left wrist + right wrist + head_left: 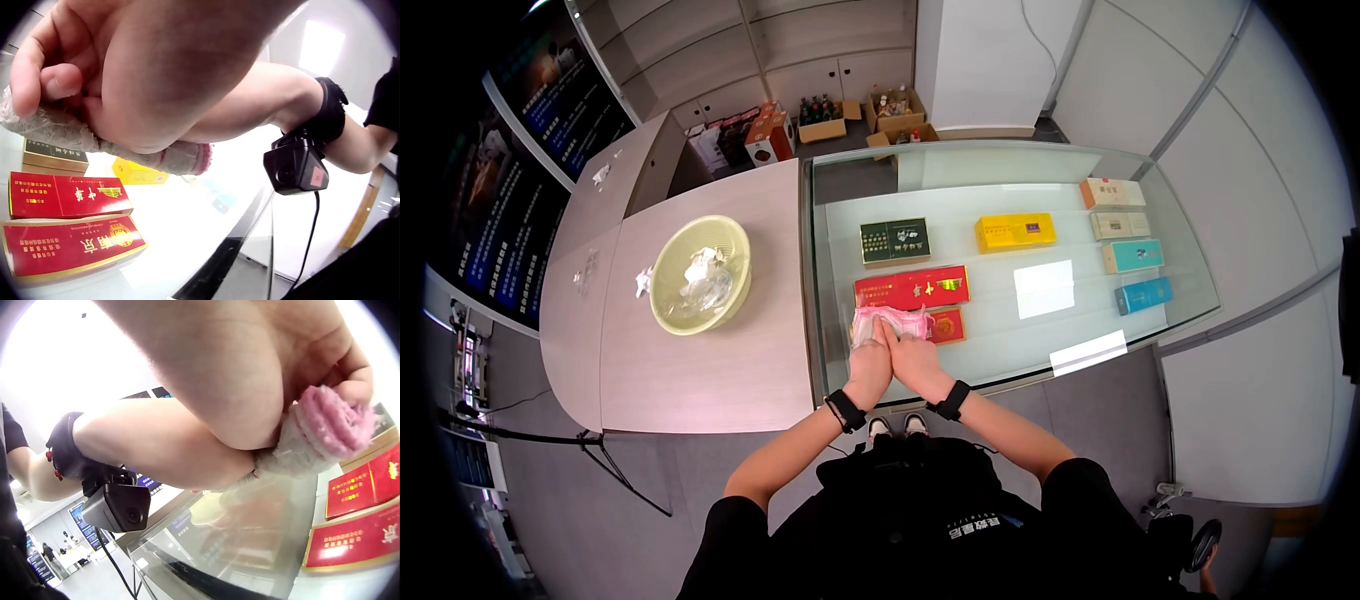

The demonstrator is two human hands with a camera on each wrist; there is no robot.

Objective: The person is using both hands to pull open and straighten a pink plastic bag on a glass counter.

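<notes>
Both hands are together over the near left part of a glass display case (990,300), on a rolled pink and white cloth (910,320). My left hand (868,370) grips its left part, fingers curled round it in the left wrist view. Close beside it, my right hand (915,362) holds the right part; a fuzzy pink rolled end (334,425) sticks out past its curled fingers. Just beyond and partly under the cloth lie two red cartons, one farther off (912,288) and one nearer (947,326), partly hidden.
The case also holds a dark green box (894,241), a yellow box (1015,232) and several boxes at its right end, such as a teal one (1133,256). On the wooden table (770,350) to the left stands a pale green basket (735,285) with crumpled white and clear scraps.
</notes>
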